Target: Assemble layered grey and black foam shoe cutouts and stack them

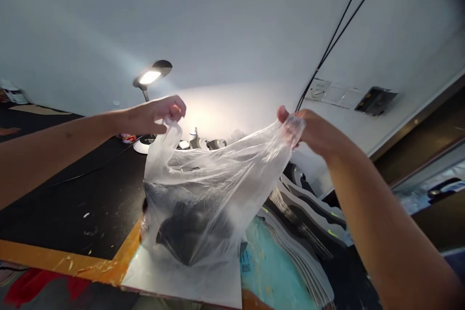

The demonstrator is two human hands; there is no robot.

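Left hand [156, 115]: pinched one handle of the clear plastic bag [214, 164].
Right hand [312, 128]: gripped the opposite handle, well apart from the left.
Bag: spread sideways between the hands, its dark contents [192, 232] sagging below them.

The clear bag [218, 160] shows a black lump [192, 230] inside, and the black table [72, 203] has white specks and an orange edge [69, 257].
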